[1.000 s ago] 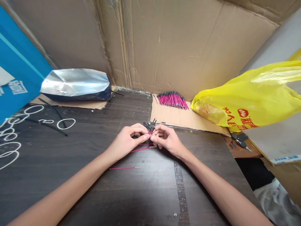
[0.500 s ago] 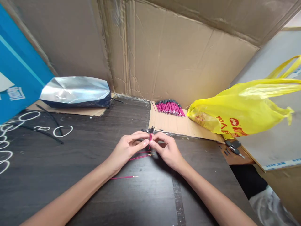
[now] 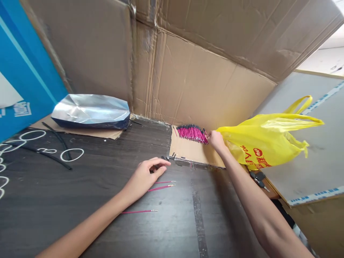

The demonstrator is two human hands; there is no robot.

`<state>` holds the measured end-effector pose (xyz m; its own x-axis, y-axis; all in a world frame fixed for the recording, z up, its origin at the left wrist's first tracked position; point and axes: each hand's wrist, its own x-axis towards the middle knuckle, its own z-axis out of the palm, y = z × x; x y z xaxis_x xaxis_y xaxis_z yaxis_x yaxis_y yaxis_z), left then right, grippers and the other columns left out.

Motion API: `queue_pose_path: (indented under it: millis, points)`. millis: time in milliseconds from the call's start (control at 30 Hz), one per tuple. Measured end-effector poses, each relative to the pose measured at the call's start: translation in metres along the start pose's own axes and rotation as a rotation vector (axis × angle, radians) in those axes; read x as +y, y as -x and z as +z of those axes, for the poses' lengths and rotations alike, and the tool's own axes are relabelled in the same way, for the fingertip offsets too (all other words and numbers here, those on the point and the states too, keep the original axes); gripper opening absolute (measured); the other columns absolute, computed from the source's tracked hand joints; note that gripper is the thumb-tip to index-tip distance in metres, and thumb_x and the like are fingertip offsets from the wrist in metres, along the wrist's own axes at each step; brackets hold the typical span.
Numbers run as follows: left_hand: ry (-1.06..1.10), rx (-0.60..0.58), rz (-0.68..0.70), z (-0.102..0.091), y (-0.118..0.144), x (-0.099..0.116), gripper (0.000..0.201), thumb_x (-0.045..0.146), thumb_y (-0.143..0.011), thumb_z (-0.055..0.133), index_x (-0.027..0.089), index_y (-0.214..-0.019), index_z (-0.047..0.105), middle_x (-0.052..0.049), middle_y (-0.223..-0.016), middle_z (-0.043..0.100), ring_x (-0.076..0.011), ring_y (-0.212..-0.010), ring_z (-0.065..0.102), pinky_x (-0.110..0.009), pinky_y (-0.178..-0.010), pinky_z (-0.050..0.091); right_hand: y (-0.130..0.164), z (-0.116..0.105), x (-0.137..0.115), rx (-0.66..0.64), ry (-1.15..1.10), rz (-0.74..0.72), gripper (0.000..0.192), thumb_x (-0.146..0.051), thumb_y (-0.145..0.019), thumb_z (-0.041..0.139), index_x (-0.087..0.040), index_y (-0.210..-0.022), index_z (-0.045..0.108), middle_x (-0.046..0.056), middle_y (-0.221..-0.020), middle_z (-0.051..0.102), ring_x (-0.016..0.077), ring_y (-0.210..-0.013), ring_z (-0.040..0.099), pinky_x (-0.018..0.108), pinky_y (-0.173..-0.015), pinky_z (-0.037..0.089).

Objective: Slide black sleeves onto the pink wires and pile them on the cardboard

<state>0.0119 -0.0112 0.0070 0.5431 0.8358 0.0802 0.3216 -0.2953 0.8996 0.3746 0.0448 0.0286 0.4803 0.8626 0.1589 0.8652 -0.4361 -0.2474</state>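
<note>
My right hand (image 3: 215, 139) reaches to the right end of the pile of short magenta wires with black sleeves (image 3: 191, 134). Its fingers are pinched on one such wire (image 3: 205, 132), whose black end shows above them. Over the dark table (image 3: 94, 193), my left hand (image 3: 152, 172) is open, thumb and fingers apart with nothing between them. Small black tube pieces (image 3: 172, 156) lie just beyond its fingertips, by the cardboard edge. Under and beside that hand are several longer magenta wires (image 3: 161, 187) with bare metal ends, and a separate wire (image 3: 141, 211) lies nearer me.
A yellow plastic bag (image 3: 258, 143) stands right of the pile on the cardboard sheet (image 3: 185, 149). At the back left is an open silver-lined bag (image 3: 91, 111). White rings (image 3: 72, 154) and black tubing (image 3: 57, 139) lie on the left; keys (image 3: 258, 179) sit at right.
My right hand has left my left hand and moved up and right to the pile with the black-sleeved wire. My left hand has opened and stayed near its place. The view has shifted slightly.
</note>
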Motion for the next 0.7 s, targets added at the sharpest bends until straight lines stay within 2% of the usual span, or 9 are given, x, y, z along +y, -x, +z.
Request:
queue_pose_path:
  millis: [200,400,467,567,633,700]
  points:
    - [-0.064,0.038,0.018,-0.005,0.001,0.003,0.025,0.033,-0.091,0.056,0.021,-0.097,0.077,-0.003,-0.105,0.074,-0.0222,-0.094,0.065,-0.038,-0.088,0.047,-0.011,0.002,-0.01,-0.046,0.123,-0.024,0.015,-0.024,-0.093,0.066,-0.011,-0.095,0.074,0.012,-0.099,0.075,0.0221,-0.102,0.07,0.038,-0.095,0.05]
    - [-0.267,0.012,0.107,-0.004,0.001,0.003,0.026,0.028,-0.094,0.053,0.021,-0.095,0.078,-0.004,-0.098,0.072,-0.0218,-0.096,0.061,-0.036,-0.087,0.045,0.002,-0.007,-0.015,-0.007,0.106,-0.081,0.021,-0.018,-0.091,0.059,-0.009,-0.091,0.077,0.022,-0.097,0.075,0.0288,-0.103,0.071,0.033,-0.088,0.047]
    - [-0.339,-0.048,0.116,-0.005,0.002,0.004,0.025,0.028,-0.094,0.054,0.02,-0.095,0.078,-0.004,-0.096,0.071,-0.0222,-0.098,0.06,-0.036,-0.089,0.044,0.02,-0.014,-0.017,0.019,0.062,-0.122,0.025,-0.019,-0.094,0.054,-0.01,-0.096,0.077,0.021,-0.098,0.075,0.0286,-0.101,0.071,0.032,-0.086,0.047]
    - [-0.432,-0.179,0.109,-0.009,0.005,0.004,0.023,0.036,-0.093,0.06,0.022,-0.098,0.078,-0.004,-0.099,0.07,-0.0233,-0.101,0.058,-0.038,-0.092,0.043,0.067,-0.018,-0.022,-0.005,-0.046,-0.265,0.025,-0.025,-0.098,0.053,-0.016,-0.103,0.076,0.011,-0.101,0.077,0.0209,-0.095,0.071,0.026,-0.085,0.048]
    - [-0.492,-0.261,0.107,-0.01,0.008,0.004,0.027,0.043,-0.09,0.066,0.024,-0.105,0.077,-0.004,-0.107,0.069,-0.0248,-0.105,0.057,-0.039,-0.094,0.042,0.105,-0.012,-0.026,-0.066,-0.121,-0.375,0.021,-0.029,-0.099,0.056,-0.022,-0.101,0.075,0.004,-0.101,0.076,0.0156,-0.091,0.07,0.022,-0.082,0.048]
    - [-0.56,-0.318,0.122,-0.01,0.01,0.004,0.031,0.043,-0.087,0.071,0.025,-0.112,0.075,-0.004,-0.113,0.068,-0.026,-0.108,0.056,-0.04,-0.095,0.041,0.138,-0.001,-0.032,-0.117,-0.243,-0.493,0.02,-0.033,-0.1,0.057,-0.023,-0.106,0.073,0.003,-0.102,0.074,0.0149,-0.089,0.069,0.023,-0.082,0.049]
